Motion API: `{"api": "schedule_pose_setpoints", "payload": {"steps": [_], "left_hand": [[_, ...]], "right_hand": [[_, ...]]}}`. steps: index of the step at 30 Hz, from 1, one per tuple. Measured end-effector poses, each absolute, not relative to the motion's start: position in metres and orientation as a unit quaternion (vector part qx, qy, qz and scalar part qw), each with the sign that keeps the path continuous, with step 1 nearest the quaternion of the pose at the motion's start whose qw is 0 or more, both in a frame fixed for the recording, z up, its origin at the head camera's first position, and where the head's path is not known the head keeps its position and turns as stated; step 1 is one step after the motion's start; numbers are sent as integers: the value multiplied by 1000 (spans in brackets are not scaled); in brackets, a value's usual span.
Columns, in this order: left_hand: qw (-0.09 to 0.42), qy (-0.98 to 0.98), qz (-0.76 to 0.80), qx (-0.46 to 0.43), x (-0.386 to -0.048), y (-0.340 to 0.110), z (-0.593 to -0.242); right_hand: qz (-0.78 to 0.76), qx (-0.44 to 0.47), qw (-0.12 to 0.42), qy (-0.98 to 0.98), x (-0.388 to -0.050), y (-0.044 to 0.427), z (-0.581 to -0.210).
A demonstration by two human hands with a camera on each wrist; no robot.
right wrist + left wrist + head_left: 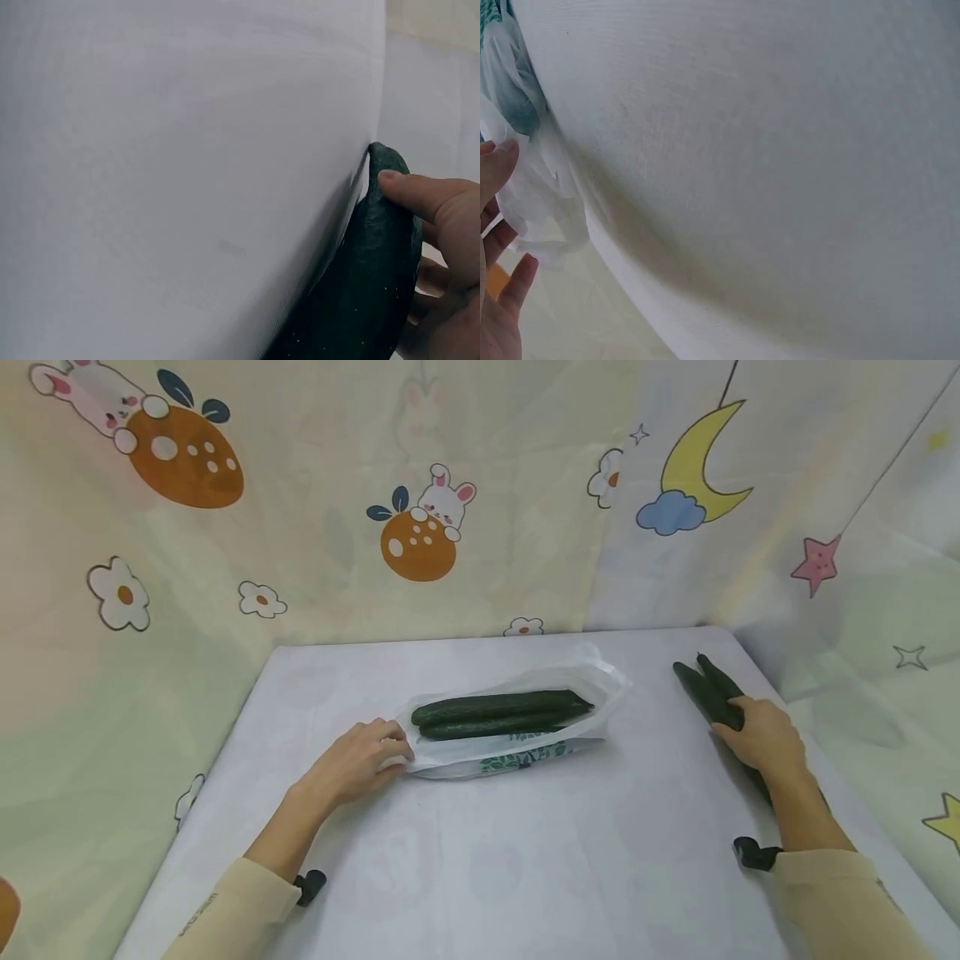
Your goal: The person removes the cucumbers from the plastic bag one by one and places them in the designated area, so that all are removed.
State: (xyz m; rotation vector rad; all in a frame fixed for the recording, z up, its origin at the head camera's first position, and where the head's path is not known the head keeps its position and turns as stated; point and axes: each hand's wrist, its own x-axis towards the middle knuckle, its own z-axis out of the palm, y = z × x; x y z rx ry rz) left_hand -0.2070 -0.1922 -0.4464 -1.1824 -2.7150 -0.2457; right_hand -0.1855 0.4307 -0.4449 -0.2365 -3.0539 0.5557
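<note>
A white plastic bag (pixel 540 745) with a green leafy print lies mid-table, and two dark green cucumbers (pixel 495 705) rest side by side on or in it; which of these I cannot tell. At the bag's left end my left hand (pixel 366 758) pinches its edge, thumb and fingers on the thin film in the left wrist view. Over at the right, two more cucumbers (pixel 697 690) lie close together, pointing away from me. My right hand (pixel 767 737) grips one cucumber (pixel 360 285) from above, thumb along one side. The palm hides part of both.
A white cloth covers the table (pixel 510 860), whose right edge runs close beside the right-hand cucumbers. Behind and at the sides hangs a printed curtain (pixel 315 527). Each wrist carries a small black camera mount (pixel 756 853).
</note>
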Motion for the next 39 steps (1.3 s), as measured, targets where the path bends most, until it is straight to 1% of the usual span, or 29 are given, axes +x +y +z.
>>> {"api": "schedule_pose_setpoints", "payload": {"steps": [4,8,16,23,26,29,34,39], "left_hand": [[71,-913,-85,-393,-207,-191,-448],[67,-916,-80,-386,-207,-192,-448],[64,-917,-80,-385,-206,-191,-447],[80,-916,-86,-384,-203,-191,-449],[87,-915,-94,-383,-202,-192,-451],[91,-913,-99,-385,-202,-192,-454],[94,-911,-101,-388,-203,-192,-453],[76,-917,-98,-380,-204,-192,-450]], "right_hand": [[161,-97,-15,-982,-188,429,-442],[154,-84,-11,-984,-190,428,-443],[145,-39,51,-987,-194,420,-435],[152,33,138,-978,-202,393,-413],[152,67,165,-972,-205,381,-403],[151,83,181,-968,-207,372,-394],[164,76,188,-965,-208,361,-383],[162,81,201,-963,-210,352,-376]]}}
